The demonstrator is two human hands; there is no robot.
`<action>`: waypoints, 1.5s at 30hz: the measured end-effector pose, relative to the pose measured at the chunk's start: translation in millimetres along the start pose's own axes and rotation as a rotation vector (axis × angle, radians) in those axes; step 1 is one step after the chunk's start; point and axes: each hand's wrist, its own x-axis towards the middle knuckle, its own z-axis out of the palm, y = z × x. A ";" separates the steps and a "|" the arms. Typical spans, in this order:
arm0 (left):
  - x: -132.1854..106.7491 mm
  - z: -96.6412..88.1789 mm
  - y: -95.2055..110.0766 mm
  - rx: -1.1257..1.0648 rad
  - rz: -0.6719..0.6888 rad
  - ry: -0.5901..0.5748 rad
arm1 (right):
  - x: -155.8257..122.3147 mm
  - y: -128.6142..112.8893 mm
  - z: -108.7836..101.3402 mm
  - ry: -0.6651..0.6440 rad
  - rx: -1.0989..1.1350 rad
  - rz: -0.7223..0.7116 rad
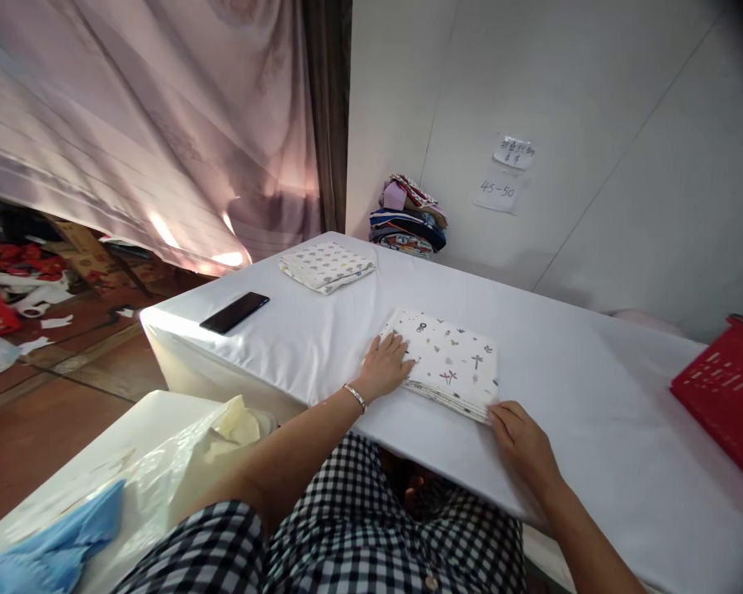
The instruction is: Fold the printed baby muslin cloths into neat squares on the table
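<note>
A folded white cloth with small printed figures (449,359) lies on the white table (570,388) in front of me. My left hand (386,365) rests flat on its left edge, fingers stretched out, with a bracelet on the wrist. My right hand (521,435) touches the cloth's near right corner; its fingers curl at the folded edge, and I cannot make out whether they pinch it. A second folded patterned cloth (326,266) lies at the table's far left corner.
A black phone (234,313) lies near the table's left edge. A pile of folded clothes (409,216) stands against the wall. A red basket (727,388) sits at the right. A plastic bag (179,462) and blue cloth (55,549) lie on a lower surface at left.
</note>
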 end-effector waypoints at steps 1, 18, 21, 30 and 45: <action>0.4 -0.4 -0.1 -0.002 -0.003 -0.007 | -1.9 2.4 -2.8 0.002 0.000 0.015; 3.3 -11.0 -1.8 -0.048 -0.049 -0.208 | 84.7 12.8 45.6 -0.232 -0.162 0.194; 15.6 -21.3 -1.4 -0.066 -0.069 -0.334 | 79.1 11.9 48.1 -0.313 -0.192 0.236; 57.6 -10.2 -11.2 -0.038 -0.216 -0.354 | 90.6 -2.5 30.2 -0.410 -0.240 0.263; 48.8 -3.1 -15.5 -0.067 -0.225 -0.357 | 148.0 25.4 67.0 -0.369 -0.311 0.304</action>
